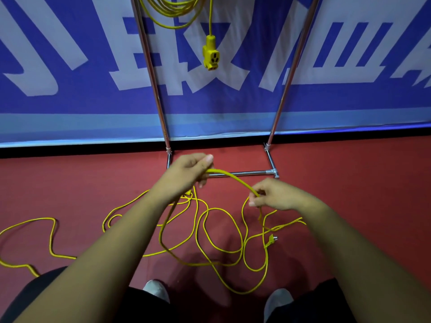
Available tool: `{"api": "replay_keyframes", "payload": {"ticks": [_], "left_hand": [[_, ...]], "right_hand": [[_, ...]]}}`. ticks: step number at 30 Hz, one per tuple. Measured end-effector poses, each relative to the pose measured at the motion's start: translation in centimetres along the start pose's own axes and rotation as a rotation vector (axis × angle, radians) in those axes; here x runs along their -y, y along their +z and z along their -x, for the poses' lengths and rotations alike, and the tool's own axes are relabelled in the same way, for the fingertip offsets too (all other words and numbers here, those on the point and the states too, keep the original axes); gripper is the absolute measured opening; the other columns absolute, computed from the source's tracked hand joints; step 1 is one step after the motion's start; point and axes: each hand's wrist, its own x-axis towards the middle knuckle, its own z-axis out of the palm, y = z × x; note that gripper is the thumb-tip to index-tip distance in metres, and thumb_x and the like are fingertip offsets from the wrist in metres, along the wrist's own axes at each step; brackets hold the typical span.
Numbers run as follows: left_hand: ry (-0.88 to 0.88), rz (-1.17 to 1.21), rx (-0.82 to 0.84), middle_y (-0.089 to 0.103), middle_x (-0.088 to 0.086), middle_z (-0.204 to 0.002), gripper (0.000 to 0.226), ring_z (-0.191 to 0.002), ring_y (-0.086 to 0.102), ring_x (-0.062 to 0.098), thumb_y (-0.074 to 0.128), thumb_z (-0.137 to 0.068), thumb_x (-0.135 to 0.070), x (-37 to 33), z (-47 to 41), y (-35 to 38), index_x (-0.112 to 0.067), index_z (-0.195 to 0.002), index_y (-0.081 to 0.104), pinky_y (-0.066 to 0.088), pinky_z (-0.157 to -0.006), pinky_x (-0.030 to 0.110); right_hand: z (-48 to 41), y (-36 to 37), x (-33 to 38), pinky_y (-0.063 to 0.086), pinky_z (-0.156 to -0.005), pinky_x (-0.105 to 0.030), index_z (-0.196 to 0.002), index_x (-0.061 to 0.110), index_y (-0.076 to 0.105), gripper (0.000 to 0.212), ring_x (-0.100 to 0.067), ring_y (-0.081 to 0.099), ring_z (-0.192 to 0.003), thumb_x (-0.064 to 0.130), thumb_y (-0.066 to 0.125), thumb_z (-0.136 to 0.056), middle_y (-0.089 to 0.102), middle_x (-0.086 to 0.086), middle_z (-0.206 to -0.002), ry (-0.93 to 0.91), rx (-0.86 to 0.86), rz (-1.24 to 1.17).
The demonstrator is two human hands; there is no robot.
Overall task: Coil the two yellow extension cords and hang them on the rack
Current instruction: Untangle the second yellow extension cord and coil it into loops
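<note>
Gripping loose cord [233,179], left hand [189,170] nears rack's base [242,174].

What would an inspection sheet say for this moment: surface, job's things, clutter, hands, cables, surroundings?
Surface: red floor, with the rack's base standing on it.
Job's things: coiled cord hangs on the rack, its socket dangling; loose cord sprawls on the floor, its plug lying to the right.
Clutter: nothing seen.
Hands: left hand grips the loose cord; right hand pinches it, with a short arc between them.
Cables: the loose cord's loops cross one another; one run reaches the left edge.
Surroundings: blue banner behind the rack; the person's shoes at the bottom.
</note>
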Motion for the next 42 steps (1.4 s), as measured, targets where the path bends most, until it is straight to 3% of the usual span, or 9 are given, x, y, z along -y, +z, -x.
{"api": "replay_keyframes", "payload": {"ticks": [6, 10, 14, 17, 24, 29, 34, 39, 42], "left_hand": [[0.024, -0.671, -0.391, 0.068, 0.001, -0.089, 0.024, -0.084, 0.060, 0.019, 0.056, -0.096, -0.033, 1.6, -0.2, -4.0, -0.012, -0.096, 0.065, 0.043, -0.075, 0.031], [0.104, -0.530, -0.120, 0.058, -0.004, -0.128, 0.042, -0.119, 0.051, 0.007, 0.057, -0.095, -0.037, 1.3, 0.5, -1.0, -0.013, -0.130, 0.056, 0.034, -0.098, 0.016], [0.020, -0.507, 0.216, 0.069, -0.005, -0.074, 0.034, -0.066, 0.060, -0.004, 0.049, -0.098, -0.045, 0.6, 0.8, 1.9, -0.016, -0.092, 0.065, 0.044, -0.066, 0.017], [-0.003, -0.371, 0.093, 0.059, -0.004, -0.055, 0.037, -0.050, 0.050, 0.007, 0.048, -0.101, -0.036, 0.1, 0.5, 1.3, -0.020, -0.068, 0.056, 0.039, -0.054, 0.025], [-0.077, -0.545, -0.424, 0.070, 0.006, -0.085, 0.022, -0.079, 0.065, 0.013, 0.053, -0.098, -0.022, 1.7, -0.1, -3.2, -0.008, -0.088, 0.065, 0.039, -0.063, 0.018], [0.105, -0.467, -0.066, 0.055, -0.005, -0.136, 0.041, -0.131, 0.044, 0.006, 0.057, -0.096, -0.036, 1.0, 0.1, 0.1, -0.017, -0.133, 0.055, 0.030, -0.106, 0.015], [0.023, -0.413, 0.218, 0.065, -0.010, -0.068, 0.020, -0.060, 0.053, 0.002, 0.053, -0.099, -0.032, 0.8, 0.5, 2.5, -0.025, -0.082, 0.059, 0.041, -0.060, 0.025], [-0.063, 0.019, -0.273, 0.055, 0.002, -0.060, 0.027, -0.051, 0.047, 0.004, 0.049, -0.101, -0.016, 0.0, -0.1, -0.4, -0.014, -0.075, 0.056, 0.037, -0.054, 0.021], [-0.174, -0.201, -0.380, 0.064, 0.003, -0.082, 0.014, -0.074, 0.059, 0.011, 0.054, -0.098, -0.023, 1.6, -0.4, -2.6, -0.012, -0.098, 0.063, 0.040, -0.071, 0.027]], "right_hand": [[0.7, -0.7, -2.6, 0.036, -0.061, -0.017, -0.066, 0.021, 0.069, 0.027, 0.003, 0.049, -0.058, 0.012, 0.065, -0.091, 0.066, 0.007, -0.059, 0.132, -0.078, -0.112], [0.6, -0.1, 3.3, 0.035, -0.054, -0.015, -0.090, 0.011, 0.075, 0.010, -0.004, 0.056, -0.057, 0.018, 0.068, -0.090, 0.064, 0.001, -0.058, -0.090, -0.149, -0.231], [0.5, 0.7, 6.2, 0.040, -0.059, -0.026, -0.094, 0.012, 0.074, 0.008, -0.009, 0.056, -0.055, 0.014, 0.071, -0.087, 0.063, -0.005, -0.058, -0.248, -0.192, -0.310], [0.1, 0.6, 3.9, 0.040, -0.060, -0.028, -0.089, 0.018, 0.068, 0.003, -0.010, 0.054, -0.060, 0.016, 0.070, -0.088, 0.061, -0.001, -0.064, -0.204, -0.094, -0.248], [1.0, -0.2, -4.3, 0.041, -0.069, -0.030, -0.071, 0.015, 0.069, 0.023, -0.002, 0.051, -0.061, 0.007, 0.060, -0.091, 0.067, 0.009, -0.064, 0.151, -0.020, -0.020], [1.2, 0.1, 2.6, 0.043, -0.060, -0.019, -0.096, 0.009, 0.073, 0.013, -0.006, 0.058, -0.056, 0.018, 0.065, -0.093, 0.062, 0.002, -0.062, -0.120, -0.153, -0.249], [1.1, -0.2, 4.9, 0.042, -0.061, -0.025, -0.089, 0.011, 0.071, 0.008, -0.011, 0.055, -0.058, 0.016, 0.065, -0.091, 0.061, -0.006, -0.061, -0.259, -0.245, -0.349], [1.1, -0.7, -2.8, 0.046, -0.070, -0.032, -0.074, 0.014, 0.066, 0.017, -0.010, 0.053, -0.067, 0.008, 0.063, -0.090, 0.062, 0.002, -0.070, 0.113, 0.023, 0.082], [1.2, -1.0, -5.0, 0.041, -0.068, -0.032, -0.069, 0.019, 0.065, 0.027, -0.014, 0.052, -0.066, 0.008, 0.058, -0.093, 0.072, -0.013, -0.079, 0.218, -0.078, 0.007]]}}
